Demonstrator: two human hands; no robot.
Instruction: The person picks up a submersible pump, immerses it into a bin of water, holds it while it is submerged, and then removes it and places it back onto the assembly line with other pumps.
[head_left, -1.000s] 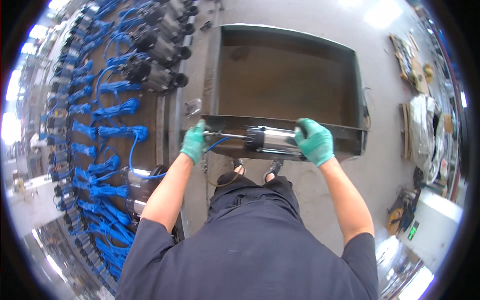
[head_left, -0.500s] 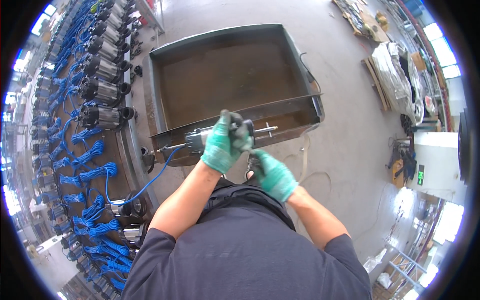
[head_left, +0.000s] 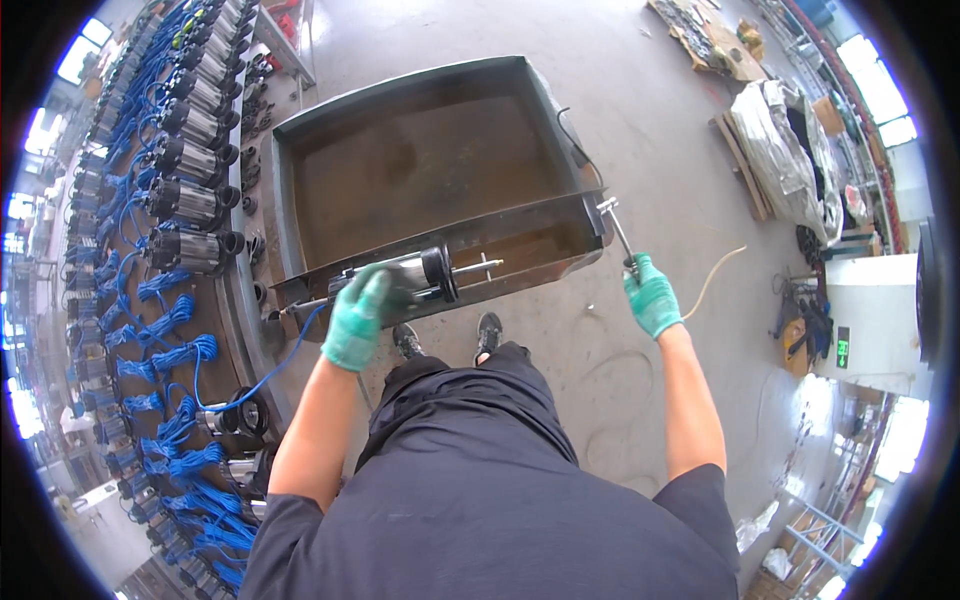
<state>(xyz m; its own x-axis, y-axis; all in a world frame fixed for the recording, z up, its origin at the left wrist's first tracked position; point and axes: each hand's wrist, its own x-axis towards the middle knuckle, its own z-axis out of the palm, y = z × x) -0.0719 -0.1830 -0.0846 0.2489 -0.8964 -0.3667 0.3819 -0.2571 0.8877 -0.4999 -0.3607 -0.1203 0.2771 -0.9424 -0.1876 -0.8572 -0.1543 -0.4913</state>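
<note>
Concrete workshop floor [head_left: 640, 120]: cylindrical steel pump [head_left: 405, 277], judged heavy and rigid, is gripped mid-body by left hand [head_left: 357, 318] fingers; right hand [head_left: 652, 296] fingers wrapped round metal rod [head_left: 617, 232].

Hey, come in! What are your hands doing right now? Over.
Left hand gripping pump motor on tank rim. Right hand holding metal rod. Nothing blocking.

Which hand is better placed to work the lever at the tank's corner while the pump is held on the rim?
Right. The right hand already grips the lever at the tank corner, while the left hand is occupied holding the pump on the near rim.
</note>
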